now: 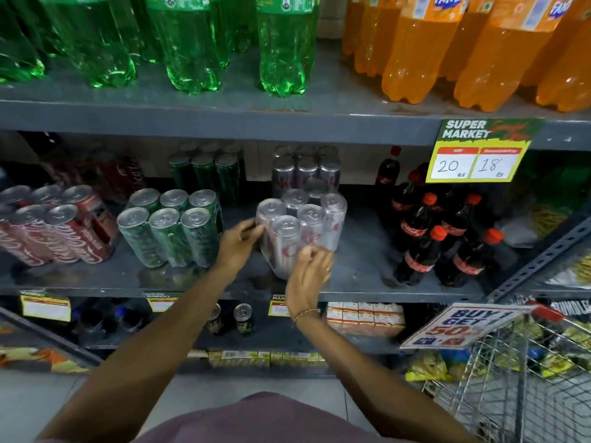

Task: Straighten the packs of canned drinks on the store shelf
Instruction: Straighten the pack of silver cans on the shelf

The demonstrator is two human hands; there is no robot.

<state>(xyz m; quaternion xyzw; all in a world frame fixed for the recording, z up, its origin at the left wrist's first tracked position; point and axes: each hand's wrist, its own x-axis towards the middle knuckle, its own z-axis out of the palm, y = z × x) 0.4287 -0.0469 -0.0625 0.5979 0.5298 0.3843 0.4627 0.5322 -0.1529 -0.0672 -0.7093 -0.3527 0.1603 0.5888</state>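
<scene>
Middle shelf of a grey store rack, seen from above by the person working at it. The landmark is the silver pack of cans, a shrink-wrapped six-pack standing near the front edge of the shelf and turned at an angle to that edge. The left hand is pressed against the left side of the silver pack, fingers curled around its near-left corner. The right hand meets the front of the silver pack low down, fingertips bunched together and pinching at the plastic wrap; a ring and a thin bracelet show on this hand and wrist. Just left of the silver pack stands a green pack of cans, squarer to the shelf edge, and further left a red pack of cans leans outward. Behind the silver pack sits a second silver pack, with a second green pack beside it at the back. Right of the silver pack stands a cluster of small cola bottles with red caps. Above and to the right of the silver pack hangs a price tag; on the shelf overhead stand green bottles and orange bottles. A wire trolley stands lower right.
</scene>
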